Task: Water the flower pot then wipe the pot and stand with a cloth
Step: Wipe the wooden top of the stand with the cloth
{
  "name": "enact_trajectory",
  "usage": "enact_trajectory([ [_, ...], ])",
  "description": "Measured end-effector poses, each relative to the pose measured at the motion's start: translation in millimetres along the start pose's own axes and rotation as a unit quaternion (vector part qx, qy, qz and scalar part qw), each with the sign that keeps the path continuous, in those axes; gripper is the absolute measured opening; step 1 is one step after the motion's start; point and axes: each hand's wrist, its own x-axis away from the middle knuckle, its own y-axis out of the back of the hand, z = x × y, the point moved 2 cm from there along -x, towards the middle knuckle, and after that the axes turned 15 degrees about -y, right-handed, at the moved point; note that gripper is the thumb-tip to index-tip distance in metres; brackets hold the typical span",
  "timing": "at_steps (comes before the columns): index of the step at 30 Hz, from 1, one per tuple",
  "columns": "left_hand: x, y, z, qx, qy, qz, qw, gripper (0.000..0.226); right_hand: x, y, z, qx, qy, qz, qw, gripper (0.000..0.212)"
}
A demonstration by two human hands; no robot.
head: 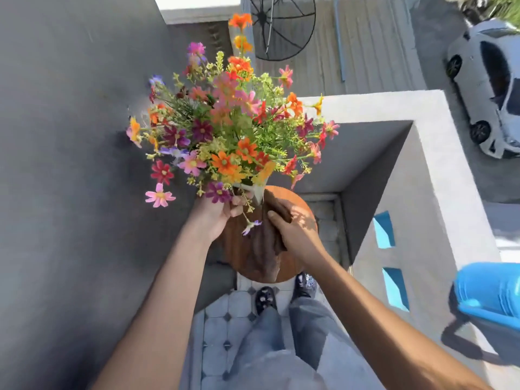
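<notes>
Since the blue watering can (489,294) sits on the parapet, watering looks done; wiping underway; left hand (216,218) grips the white flower pot (254,191) on the round wooden stand (292,266); right hand (295,229) holds the brown cloth (267,249) against pot; stand wipe probably left.

A round wooden stand (292,266) on the tiled floor (225,313) carries the flower pot (254,192) and a brown cloth (267,249).

Head view looks steeply down, close over the stand (292,267)
</notes>
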Motion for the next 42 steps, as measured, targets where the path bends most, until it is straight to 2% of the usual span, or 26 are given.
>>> enact_trajectory([
  [3,-14,8,3,0.012,0.004,-0.011,1.000,0.038,-23,-15,-27,0.093,-0.046,0.000,0.995,0.024],
  [5,-22,10,1,0.020,0.001,-0.018,1.000,0.040,-32,-30,-36,0.164,-0.028,0.021,0.986,0.032],
  [11,-41,13,1,0.009,-0.023,-0.018,1.000,0.041,-49,-101,-67,0.270,0.047,0.070,0.959,0.059],
  [16,-49,24,8,0.040,-0.009,-0.009,0.999,0.040,-48,-154,-131,0.431,0.133,0.138,0.882,0.055],
  [18,-47,25,9,0.039,-0.012,-0.007,0.999,0.042,-45,-162,-145,0.485,0.169,0.132,0.848,0.042],
  [20,-45,25,11,0.038,-0.010,-0.008,0.999,0.040,-43,-161,-148,0.505,0.209,0.109,0.831,0.033],
  [22,-46,27,14,0.033,-0.008,-0.019,0.999,0.037,-45,-153,-146,0.501,0.244,0.071,0.827,0.030],
  [25,-50,30,17,0.034,0.000,-0.012,0.999,0.036,-57,-136,-146,0.488,0.232,0.039,0.840,0.031],
  [28,-52,27,16,0.038,0.001,-0.013,0.999,0.038,-64,-128,-152,0.508,0.249,0.059,0.822,0.039],
  [33,-60,25,9,0.035,-0.015,-0.045,0.998,0.035,-89,-105,-142,0.513,0.292,0.095,0.802,0.041],
  [35,-63,26,7,0.033,-0.015,-0.041,0.999,0.034,-111,-80,-134,0.530,0.277,0.090,0.796,0.052],
  [37,-65,26,6,0.036,-0.017,-0.026,0.999,0.034,-135,-44,-135,0.523,0.208,0.043,0.825,0.055],
  [39,-65,25,6,0.041,-0.019,-0.025,0.999,0.034,-145,-8,-125,0.498,0.123,0.020,0.858,0.048],
  [40,-65,24,5,0.038,-0.021,-0.029,0.999,0.034,-143,2,-114,0.537,0.109,0.025,0.836,0.040],
  [41,-65,23,4,0.035,-0.023,-0.032,0.999,0.035,-150,9,-108,0.553,0.100,-0.017,0.827,0.027],
  [42,-65,21,3,0.037,-0.023,-0.034,0.998,0.035,-158,15,-102,0.502,0.077,-0.065,0.859,0.022],
])
